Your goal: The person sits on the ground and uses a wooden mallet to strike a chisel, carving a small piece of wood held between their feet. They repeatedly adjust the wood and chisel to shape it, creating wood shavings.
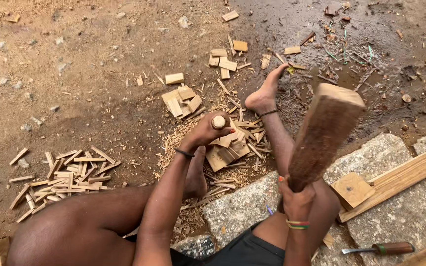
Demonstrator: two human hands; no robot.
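Seated person on bare ground, a wooden tool in each hand.

Left hand (204, 132) closed around a chisel handle (218, 121), held upright over wood blocks (228, 150) just below it. Right hand (297, 197) closed on a raised mallet (321, 135). Split sticks (65, 177) lie well left of the left hand; a second chisel (380, 248) lies on stone right of the right hand.

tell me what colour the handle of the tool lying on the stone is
Reddish-brown wood with a green band, on the tool; head view.

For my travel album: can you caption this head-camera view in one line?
Seated on dirt, left hand grips a round-topped wooden tool handle over pale split wood pieces; right hand raises a brown wooden mallet.
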